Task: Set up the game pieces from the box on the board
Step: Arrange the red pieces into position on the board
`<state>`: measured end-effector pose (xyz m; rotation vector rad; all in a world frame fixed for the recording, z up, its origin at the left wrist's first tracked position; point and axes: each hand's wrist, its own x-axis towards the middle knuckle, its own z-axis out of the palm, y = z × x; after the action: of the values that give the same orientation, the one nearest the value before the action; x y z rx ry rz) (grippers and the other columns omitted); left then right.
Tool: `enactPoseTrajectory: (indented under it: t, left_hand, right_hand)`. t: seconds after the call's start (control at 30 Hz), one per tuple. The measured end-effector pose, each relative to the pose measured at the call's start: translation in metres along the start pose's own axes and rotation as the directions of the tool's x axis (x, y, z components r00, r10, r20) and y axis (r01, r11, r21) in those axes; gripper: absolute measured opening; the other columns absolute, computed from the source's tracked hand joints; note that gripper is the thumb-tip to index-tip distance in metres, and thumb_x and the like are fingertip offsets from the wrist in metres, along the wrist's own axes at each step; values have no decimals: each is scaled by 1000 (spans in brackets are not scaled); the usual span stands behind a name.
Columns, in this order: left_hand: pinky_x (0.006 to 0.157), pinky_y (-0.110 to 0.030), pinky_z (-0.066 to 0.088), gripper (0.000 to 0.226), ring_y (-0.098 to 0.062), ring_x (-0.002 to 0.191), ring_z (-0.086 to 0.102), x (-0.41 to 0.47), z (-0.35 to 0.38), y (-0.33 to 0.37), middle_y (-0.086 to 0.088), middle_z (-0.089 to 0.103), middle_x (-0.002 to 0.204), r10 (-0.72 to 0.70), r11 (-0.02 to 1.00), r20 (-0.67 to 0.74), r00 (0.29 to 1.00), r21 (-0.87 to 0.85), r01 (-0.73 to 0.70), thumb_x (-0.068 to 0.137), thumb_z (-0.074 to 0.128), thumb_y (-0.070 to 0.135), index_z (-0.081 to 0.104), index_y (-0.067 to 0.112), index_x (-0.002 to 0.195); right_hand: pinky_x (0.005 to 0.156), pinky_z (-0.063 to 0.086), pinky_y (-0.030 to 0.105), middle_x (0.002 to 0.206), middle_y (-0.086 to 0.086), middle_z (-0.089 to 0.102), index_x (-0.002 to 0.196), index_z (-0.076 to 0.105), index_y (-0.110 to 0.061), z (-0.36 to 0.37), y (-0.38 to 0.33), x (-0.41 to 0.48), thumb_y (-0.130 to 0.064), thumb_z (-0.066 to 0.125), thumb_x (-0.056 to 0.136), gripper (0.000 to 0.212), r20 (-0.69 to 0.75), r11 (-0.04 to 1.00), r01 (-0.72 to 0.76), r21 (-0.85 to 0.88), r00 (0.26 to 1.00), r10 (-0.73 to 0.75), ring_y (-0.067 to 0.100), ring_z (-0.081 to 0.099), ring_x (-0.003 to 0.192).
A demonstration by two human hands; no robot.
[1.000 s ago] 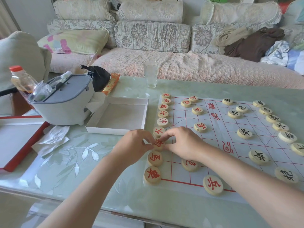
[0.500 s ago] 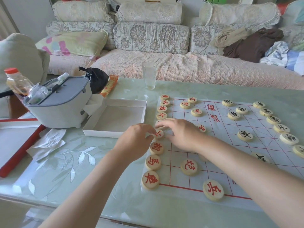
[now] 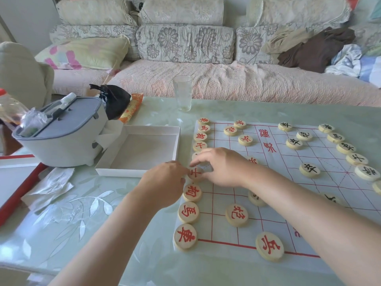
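Observation:
A paper board [image 3: 278,190] with a red grid lies on the table. Red-lettered round wooden pieces form a column along its left edge, and black-lettered ones [image 3: 309,170] stand on its right side. Both hands meet at one red piece [image 3: 194,173] in the middle of that column. My left hand [image 3: 165,182] pinches the piece's left edge with curled fingers. My right hand [image 3: 222,168] reaches over it with the index finger stretched out, touching its top and right edges. The white box [image 3: 142,151] left of the board holds no pieces.
A grey lidded container [image 3: 61,137] stands left of the box, with crumpled plastic [image 3: 49,186] in front and a red-edged lid [image 3: 16,182] at the far left. A glass [image 3: 182,92] stands at the table's far edge. A sofa runs behind.
Both hands have moved up the left column of red pieces, from a nearer piece to the one beyond it. The piece they left lies flat in the column.

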<state>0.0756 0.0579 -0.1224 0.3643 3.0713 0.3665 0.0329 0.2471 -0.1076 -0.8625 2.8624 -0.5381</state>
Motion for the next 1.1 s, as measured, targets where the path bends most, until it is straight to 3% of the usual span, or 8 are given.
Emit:
enactPoseTrajectory:
  t: [0.13, 0.3, 0.5, 0.63, 0.73, 0.8, 0.93, 1.1]
  left_hand:
    - [85, -36, 53, 33, -13, 105, 59, 0, -3, 0, 16, 58, 119, 8, 1000, -48, 999, -7, -8, 95, 47, 25, 61, 38, 121]
    - [84, -33, 53, 30, -10, 104, 58, -5, -5, 0, 20, 56, 120, 28, 998, -38, 999, -50, -30, 93, 52, 27, 61, 42, 118]
    - [91, -29, 48, 31, -8, 103, 58, -14, -4, -6, 21, 57, 122, 53, 985, -5, 999, -162, -53, 92, 57, 28, 62, 40, 120]
    - [78, -24, 49, 26, -4, 87, 58, -26, -10, -9, 23, 54, 114, 49, 978, -60, 997, -202, -60, 91, 59, 35, 60, 44, 116]
    - [68, -15, 46, 31, 1, 83, 58, -46, -16, -9, 24, 53, 107, 90, 970, -23, 996, -223, -93, 80, 66, 54, 60, 47, 110]
    - [69, -15, 47, 41, 3, 86, 55, -59, -18, -7, 25, 51, 103, 133, 958, 43, 990, -263, -118, 68, 73, 62, 61, 48, 105]
    - [74, -17, 47, 53, 7, 90, 51, -76, -20, -4, 29, 47, 104, 186, 965, 113, 976, -208, -160, 54, 77, 66, 58, 53, 102]
    - [74, -18, 46, 47, 8, 88, 50, -79, -20, -4, 28, 50, 101, 171, 972, 81, 982, -177, -155, 58, 76, 63, 60, 49, 100]
  right_hand:
    - [76, 38, 26, 105, -22, 58, 111, 69, -40, 6, -3, 0, -37, 68, 88, 23, -27, 1000, 6, 20, 1000, -6, 3, 49, 91]
    - [91, 46, 31, 112, -23, 60, 112, 69, -38, 7, -3, -2, -35, 71, 87, 25, -48, 998, 6, 68, 999, -3, 6, 54, 110]
    - [90, 49, 37, 109, -21, 61, 107, 71, -41, 9, -5, -8, -29, 71, 87, 23, -69, 997, 28, 65, 997, -24, 7, 56, 107]
    - [98, 46, 37, 121, -17, 60, 109, 71, -34, 2, -10, -16, -33, 66, 92, 18, -130, 995, 20, 95, 992, -7, 9, 55, 116]
    - [89, 45, 30, 116, -19, 58, 109, 71, -36, 1, -16, -26, -35, 65, 92, 18, -98, 999, 19, 51, 995, -13, 8, 56, 110]
    - [84, 45, 28, 110, -21, 58, 109, 70, -37, 3, -18, -35, -37, 65, 92, 19, -63, 1000, 12, 23, 998, -10, 7, 57, 105]
    - [82, 44, 27, 106, -18, 58, 111, 68, -40, 9, -22, -49, -39, 64, 91, 21, -30, 1000, -1, -5, 1000, 1, 8, 57, 101]
    - [76, 38, 27, 113, -16, 58, 110, 67, -37, 12, -26, -50, -37, 60, 93, 18, -125, 997, -78, -27, 989, 74, 10, 57, 102]
